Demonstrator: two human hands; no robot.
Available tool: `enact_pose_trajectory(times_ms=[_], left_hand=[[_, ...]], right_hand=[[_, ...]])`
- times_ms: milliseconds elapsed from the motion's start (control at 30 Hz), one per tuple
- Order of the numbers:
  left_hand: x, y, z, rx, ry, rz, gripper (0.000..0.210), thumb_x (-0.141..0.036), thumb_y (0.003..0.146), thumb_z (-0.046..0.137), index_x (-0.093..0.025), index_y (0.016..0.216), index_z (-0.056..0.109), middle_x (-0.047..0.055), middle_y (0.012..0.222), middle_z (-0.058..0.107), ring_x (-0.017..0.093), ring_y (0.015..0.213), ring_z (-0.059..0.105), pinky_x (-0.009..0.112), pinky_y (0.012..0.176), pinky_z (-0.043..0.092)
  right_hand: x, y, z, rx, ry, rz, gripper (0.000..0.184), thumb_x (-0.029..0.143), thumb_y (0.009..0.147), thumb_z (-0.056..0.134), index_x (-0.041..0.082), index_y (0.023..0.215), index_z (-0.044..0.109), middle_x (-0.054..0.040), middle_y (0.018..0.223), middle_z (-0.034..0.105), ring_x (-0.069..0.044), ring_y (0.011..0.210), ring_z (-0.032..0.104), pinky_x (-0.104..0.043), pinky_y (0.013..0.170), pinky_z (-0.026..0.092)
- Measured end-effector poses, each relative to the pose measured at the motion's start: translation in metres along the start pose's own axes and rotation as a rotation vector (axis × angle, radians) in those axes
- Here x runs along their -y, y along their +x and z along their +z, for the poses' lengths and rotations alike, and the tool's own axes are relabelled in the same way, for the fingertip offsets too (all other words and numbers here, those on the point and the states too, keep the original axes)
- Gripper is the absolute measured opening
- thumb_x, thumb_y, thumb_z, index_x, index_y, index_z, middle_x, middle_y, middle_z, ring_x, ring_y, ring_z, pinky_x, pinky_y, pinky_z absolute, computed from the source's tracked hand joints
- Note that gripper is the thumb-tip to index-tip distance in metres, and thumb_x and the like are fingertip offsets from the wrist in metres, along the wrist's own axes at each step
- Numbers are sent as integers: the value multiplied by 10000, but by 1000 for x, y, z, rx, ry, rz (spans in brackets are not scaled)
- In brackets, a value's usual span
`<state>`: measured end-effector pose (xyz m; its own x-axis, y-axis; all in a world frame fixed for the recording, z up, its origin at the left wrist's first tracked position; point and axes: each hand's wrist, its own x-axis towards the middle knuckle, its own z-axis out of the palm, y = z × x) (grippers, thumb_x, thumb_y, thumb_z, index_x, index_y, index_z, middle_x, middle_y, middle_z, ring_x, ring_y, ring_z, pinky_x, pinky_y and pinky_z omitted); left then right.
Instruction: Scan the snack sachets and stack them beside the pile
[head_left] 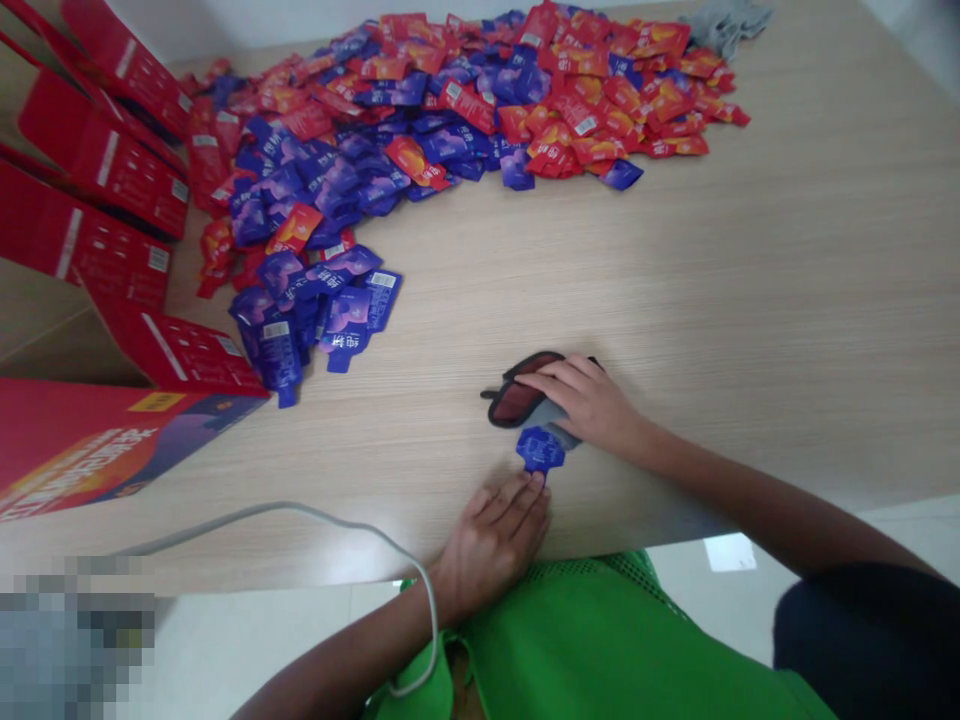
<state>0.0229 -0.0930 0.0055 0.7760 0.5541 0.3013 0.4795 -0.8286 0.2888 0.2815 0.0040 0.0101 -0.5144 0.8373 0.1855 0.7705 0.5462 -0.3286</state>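
Note:
A small blue sachet (541, 447) lies on the table with its narrow neck toward me. My left hand (501, 535) is palm down, fingers close together, with the fingertips holding the neck. My right hand (589, 400) is closed over a grey cloth (546, 412) and a dark reddish, black-rimmed piece (517, 400) that looks like a tinted lens or a pair of sunglasses. The cloth's near edge touches or overlaps the sachet's upper end; I cannot tell which. My palm hides part of the cloth and of the rimmed piece.
A large heap of red-orange and blue sachets (450, 110) spreads along the table's far side. Red boxes (97, 230) stand at the left. Another grey cloth (724, 25) lies at the back right. A white cable (300, 506) crosses the near left and passes over my left forearm.

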Motion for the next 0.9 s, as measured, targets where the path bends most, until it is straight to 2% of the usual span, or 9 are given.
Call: enact_pose_trajectory(times_ms=[167, 300, 433, 500, 533, 633, 700, 800, 900], left_hand=[[0, 0, -1, -13, -11, -10, 311, -255, 1062, 620, -158, 1351, 682, 80, 1445, 677, 222, 1322, 651, 348, 1046, 530], [1, 1, -1, -19, -29, -10, 311, -248, 1054, 626, -159, 1346, 684, 89, 1425, 691, 226, 1316, 654, 350, 1047, 535], [1, -1, 1, -7, -76, -29, 216, -220, 1041, 632, -185, 1229, 730, 64, 1213, 788, 193, 1048, 759, 336, 973, 567], [1, -2, 2, -4, -99, -32, 160, -197, 1032, 639, -199, 1151, 746, 32, 1108, 811, 160, 915, 767, 318, 942, 571], [1, -2, 2, -6, -97, -27, 160, -196, 1033, 639, -194, 1152, 745, 35, 1127, 808, 163, 943, 768, 319, 956, 565], [0, -3, 3, -20, -38, -9, 255, -230, 1045, 630, -155, 1275, 712, 98, 1351, 733, 224, 1237, 700, 356, 1051, 524], [1, -3, 2, -11, -1, 4, 308, -243, 1047, 631, -145, 1333, 685, 114, 1427, 686, 240, 1323, 651, 362, 1062, 511], [5, 0, 0, 5, 13, 43, 284, -234, 1048, 629, -151, 1312, 692, 109, 1409, 698, 231, 1286, 668, 354, 1027, 516], [11, 12, -3, -16, -29, 38, 185, -247, 1068, 606, -174, 1191, 722, 86, 1242, 769, 206, 1147, 714, 348, 974, 529]], right_hand=[[-35, 25, -32, -128, -70, 116, 659, 209, 914, 670, 210, 1550, 496, -150, 1338, 637, -358, 1185, 551, -537, 1044, 486], [-4, 12, -46, -268, 7, 122, 643, 259, 961, 621, 265, 1584, 462, -129, 1340, 645, -344, 1182, 574, -536, 1045, 482], [48, -19, -22, -48, 89, -88, 574, 205, 998, 531, 222, 1570, 485, -116, 1311, 693, -297, 1150, 596, -476, 1005, 505], [60, -28, -4, 28, 94, -144, 510, 202, 1013, 519, 185, 1523, 532, -117, 1286, 712, -279, 1109, 605, -458, 997, 507], [59, -29, 3, 41, 89, -138, 488, 206, 1015, 526, 179, 1502, 551, -116, 1277, 715, -275, 1098, 606, -455, 1000, 507], [37, -17, 10, 35, 61, -47, 515, 203, 980, 588, 205, 1495, 557, -113, 1290, 698, -293, 1144, 589, -470, 1033, 497], [12, -2, 3, 15, 15, 28, 585, 191, 935, 639, 223, 1511, 541, -119, 1317, 677, -319, 1179, 570, -490, 1031, 498], [-28, 16, -16, -63, -69, 124, 666, 172, 882, 676, 211, 1529, 519, -140, 1342, 650, -348, 1185, 562, -517, 1015, 505], [-56, 14, -32, -256, -96, 236, 658, 203, 889, 666, 214, 1529, 515, -144, 1322, 647, -359, 1173, 574, -559, 1035, 497]])
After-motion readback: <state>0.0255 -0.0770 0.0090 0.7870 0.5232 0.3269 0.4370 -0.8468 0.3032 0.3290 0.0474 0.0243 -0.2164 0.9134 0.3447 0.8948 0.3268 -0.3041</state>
